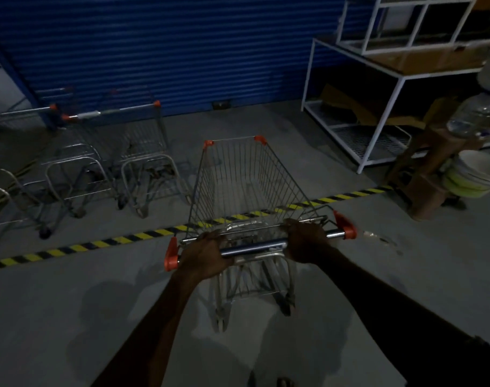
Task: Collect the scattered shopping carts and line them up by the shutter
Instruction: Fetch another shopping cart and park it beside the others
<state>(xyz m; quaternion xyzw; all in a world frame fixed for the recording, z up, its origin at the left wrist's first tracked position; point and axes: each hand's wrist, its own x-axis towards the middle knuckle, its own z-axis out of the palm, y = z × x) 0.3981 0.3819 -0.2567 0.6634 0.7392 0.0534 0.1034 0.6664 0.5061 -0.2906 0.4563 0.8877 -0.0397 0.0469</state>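
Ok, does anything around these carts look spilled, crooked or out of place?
One thing: a pale, splattered patch on the floor, just right of the near cart and its handle. It looks like a spill or scuffing, too blurred to tell. The parked carts by the shutter stand in a fairly even row.

Dim grey concrete floor (70, 303) crossed by striped hazard tape (98, 244), white rack (380, 125) at right.

Dim, bluish light throughout. Several soft shadows overlap on the near floor (70, 317), perhaps from lamps behind. The cart handle (252, 248) glints. The far-left carts (98, 163) smear with blur, and straight lines bow near the edges.
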